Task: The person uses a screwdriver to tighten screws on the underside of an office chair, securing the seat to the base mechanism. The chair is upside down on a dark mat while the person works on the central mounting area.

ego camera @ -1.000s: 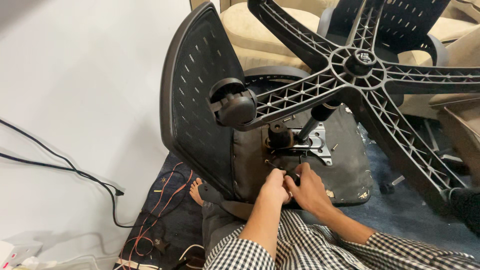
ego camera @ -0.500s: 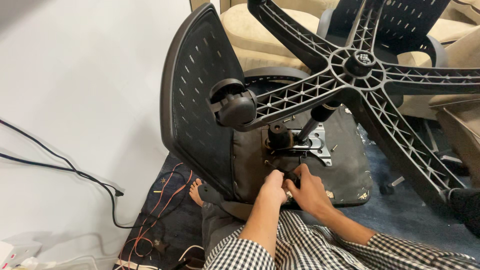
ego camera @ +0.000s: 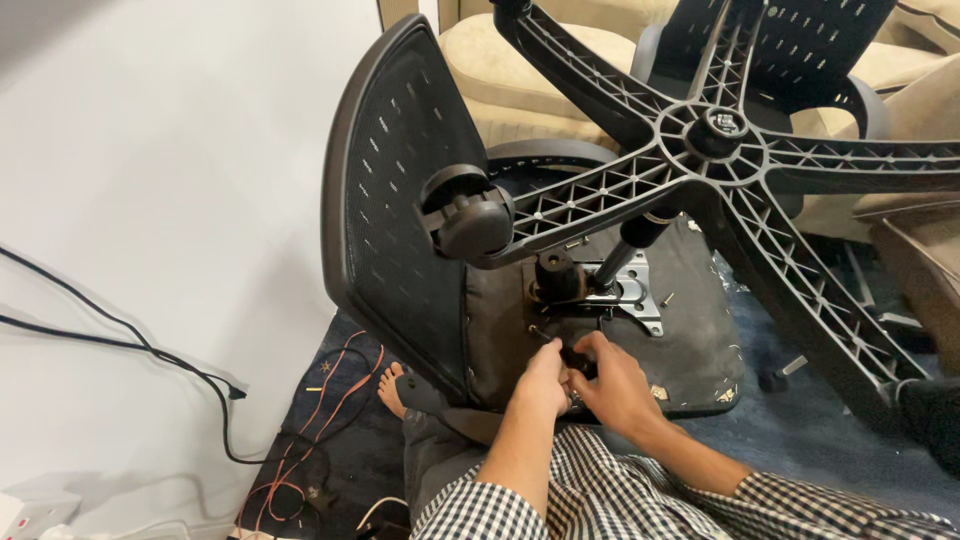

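right hand [ego camera: 615,385] now closed over black knob [ego camera: 577,358], left hand [ego camera: 543,385] nudged up

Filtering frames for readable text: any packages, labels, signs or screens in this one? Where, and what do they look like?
Round cap: at the hub of the upturned chair base, top centre-right; small black disc with a pale emblem, too small to make out.
White boxy object: bottom-left corner on the floor by the wall; white with small red spots, possibly a package or power block, cannot tell.
No signs or screens.
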